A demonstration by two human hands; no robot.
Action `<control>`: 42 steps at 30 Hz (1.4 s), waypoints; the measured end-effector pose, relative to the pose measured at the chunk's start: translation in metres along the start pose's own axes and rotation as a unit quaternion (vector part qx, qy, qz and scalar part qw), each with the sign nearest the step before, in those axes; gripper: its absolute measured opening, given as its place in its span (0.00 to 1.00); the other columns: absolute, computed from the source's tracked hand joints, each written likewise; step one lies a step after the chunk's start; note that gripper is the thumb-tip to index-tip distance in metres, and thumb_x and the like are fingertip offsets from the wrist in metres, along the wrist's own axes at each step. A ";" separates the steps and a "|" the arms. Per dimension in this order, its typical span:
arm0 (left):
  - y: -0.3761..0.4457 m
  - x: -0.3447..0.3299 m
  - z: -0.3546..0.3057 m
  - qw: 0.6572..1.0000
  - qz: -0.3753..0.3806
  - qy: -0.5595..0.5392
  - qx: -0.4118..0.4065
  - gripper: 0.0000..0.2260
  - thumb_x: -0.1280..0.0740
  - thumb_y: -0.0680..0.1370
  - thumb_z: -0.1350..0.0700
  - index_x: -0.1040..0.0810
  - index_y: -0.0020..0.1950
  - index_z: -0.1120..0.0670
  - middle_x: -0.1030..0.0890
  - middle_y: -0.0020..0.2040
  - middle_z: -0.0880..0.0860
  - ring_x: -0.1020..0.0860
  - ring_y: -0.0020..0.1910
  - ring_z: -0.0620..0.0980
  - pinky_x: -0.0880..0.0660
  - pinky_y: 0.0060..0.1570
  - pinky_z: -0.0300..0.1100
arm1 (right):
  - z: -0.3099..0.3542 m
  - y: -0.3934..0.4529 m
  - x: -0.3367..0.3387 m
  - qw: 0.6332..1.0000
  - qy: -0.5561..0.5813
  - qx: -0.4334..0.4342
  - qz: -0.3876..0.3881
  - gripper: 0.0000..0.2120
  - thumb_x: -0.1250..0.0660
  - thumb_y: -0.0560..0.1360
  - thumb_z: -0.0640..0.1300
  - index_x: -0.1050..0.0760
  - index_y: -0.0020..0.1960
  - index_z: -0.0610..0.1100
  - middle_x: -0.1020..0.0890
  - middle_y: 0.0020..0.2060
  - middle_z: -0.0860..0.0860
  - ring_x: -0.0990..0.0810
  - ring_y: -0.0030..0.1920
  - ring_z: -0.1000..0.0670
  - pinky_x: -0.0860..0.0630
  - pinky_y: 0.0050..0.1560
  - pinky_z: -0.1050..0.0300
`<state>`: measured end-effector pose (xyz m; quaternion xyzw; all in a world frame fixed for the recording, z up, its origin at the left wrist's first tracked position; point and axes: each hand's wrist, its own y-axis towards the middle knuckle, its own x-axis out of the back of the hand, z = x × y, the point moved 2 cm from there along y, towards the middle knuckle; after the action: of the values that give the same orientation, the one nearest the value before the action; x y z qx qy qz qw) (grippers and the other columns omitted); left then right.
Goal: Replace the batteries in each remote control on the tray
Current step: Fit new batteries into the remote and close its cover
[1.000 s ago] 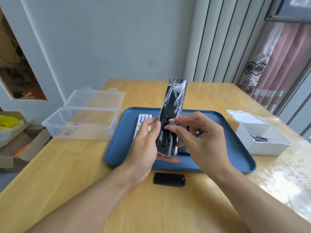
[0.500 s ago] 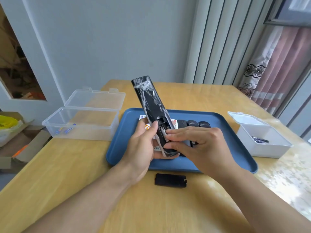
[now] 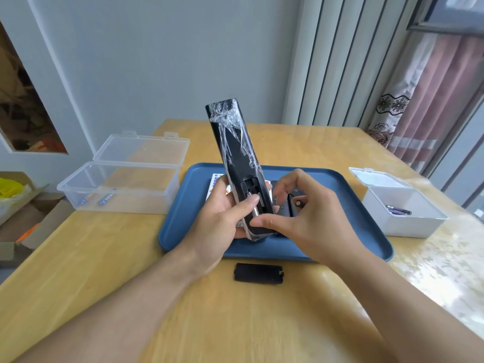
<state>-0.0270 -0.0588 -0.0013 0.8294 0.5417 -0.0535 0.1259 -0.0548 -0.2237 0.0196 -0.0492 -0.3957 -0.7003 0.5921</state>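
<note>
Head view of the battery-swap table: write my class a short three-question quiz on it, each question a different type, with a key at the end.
1. True or false: the battery cover is fitted on the black remote.
2. Multiple choice: where does the blue tray sit relative to the clear box and the white box? A) left of both B) between them C) right of both
3. Fill in: the left hand grips the black remote, held above the ____.

Key: 1 false, the cover lies on the table in front of the tray; 2 B; 3 tray. The right hand holds a battery in its curled fingers.
</note>
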 end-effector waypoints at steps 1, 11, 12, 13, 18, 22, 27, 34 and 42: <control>0.001 0.000 0.001 1.000 0.001 0.002 0.001 0.13 0.38 0.84 0.60 0.30 0.69 0.53 0.16 0.61 0.54 0.17 0.59 0.57 0.23 0.60 0.66 | -0.002 0.000 0.000 1.000 0.006 -0.012 0.009 0.24 0.18 0.59 0.60 0.28 0.44 0.55 0.21 0.38 0.57 0.23 0.38 0.55 0.27 0.38 0.60; 0.003 0.006 0.006 1.000 0.018 -0.020 0.011 0.14 0.46 0.86 0.54 0.32 0.72 0.52 0.17 0.62 0.58 0.19 0.60 0.63 0.21 0.54 0.62 | -0.013 0.004 -0.003 0.992 0.029 -0.092 0.075 0.27 0.24 0.59 0.68 0.22 0.54 0.59 0.23 0.34 0.52 0.22 0.37 0.55 0.26 0.41 0.57; 0.003 0.007 0.006 1.000 0.021 -0.016 0.008 0.14 0.46 0.86 0.54 0.32 0.72 0.52 0.17 0.62 0.57 0.18 0.60 0.62 0.20 0.53 0.61 | -0.013 0.004 -0.003 0.991 0.030 -0.098 0.085 0.26 0.24 0.59 0.69 0.20 0.54 0.59 0.23 0.32 0.53 0.23 0.35 0.57 0.26 0.41 0.57; 0.003 0.006 0.007 1.000 0.023 -0.011 0.005 0.14 0.45 0.86 0.53 0.32 0.72 0.52 0.18 0.63 0.56 0.18 0.59 0.61 0.20 0.51 0.59 | -0.012 0.004 -0.003 0.989 0.034 -0.105 0.100 0.24 0.25 0.59 0.69 0.19 0.51 0.59 0.24 0.31 0.54 0.24 0.34 0.57 0.27 0.42 0.55; 0.001 0.005 0.007 0.999 0.042 -0.001 -0.001 0.15 0.43 0.86 0.51 0.31 0.72 0.51 0.18 0.64 0.56 0.18 0.60 0.61 0.20 0.52 0.60 | -0.010 0.003 -0.004 0.982 0.050 -0.116 0.141 0.20 0.26 0.62 0.69 0.17 0.45 0.57 0.18 0.38 0.42 0.26 0.34 0.51 0.29 0.40 0.52; 0.000 0.004 0.003 0.999 0.046 -0.012 0.008 0.16 0.44 0.84 0.52 0.30 0.71 0.50 0.18 0.63 0.58 0.17 0.58 0.59 0.19 0.51 0.61 | -0.006 0.001 -0.003 0.982 0.055 -0.121 0.135 0.19 0.26 0.65 0.66 0.18 0.42 0.50 0.29 0.27 0.48 0.32 0.30 0.54 0.36 0.33 0.59; -0.001 0.002 0.001 0.999 0.042 -0.019 0.024 0.14 0.45 0.85 0.53 0.29 0.70 0.51 0.18 0.63 0.57 0.17 0.56 0.58 0.19 0.51 0.63 | -0.003 -0.002 -0.005 0.983 0.050 -0.130 0.122 0.14 0.25 0.68 0.61 0.19 0.38 0.51 0.34 0.20 0.57 0.36 0.25 0.57 0.40 0.27 0.67; -0.001 0.004 -0.006 0.995 -0.033 -0.079 0.055 0.15 0.45 0.86 0.52 0.29 0.69 0.56 0.16 0.58 0.59 0.15 0.51 0.65 0.18 0.33 0.53 | -0.012 0.004 0.000 0.959 0.168 -0.210 0.089 0.21 0.28 0.68 0.66 0.20 0.48 0.50 0.29 0.32 0.54 0.35 0.27 0.56 0.37 0.30 0.62; 0.002 0.010 -0.004 0.991 -0.037 -0.105 0.072 0.18 0.36 0.79 0.68 0.29 0.69 0.57 0.18 0.62 0.61 0.17 0.56 0.65 0.18 0.35 0.49 | -0.020 0.007 -0.002 0.932 0.264 -0.238 0.076 0.14 0.42 0.84 0.35 0.19 0.60 0.44 0.21 0.41 0.48 0.23 0.38 0.52 0.27 0.41 0.61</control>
<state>-0.0212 -0.0498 0.0009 0.8055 0.5506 -0.1837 0.1193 -0.0396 -0.2344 0.0082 -0.0322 -0.0421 -0.7144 0.6978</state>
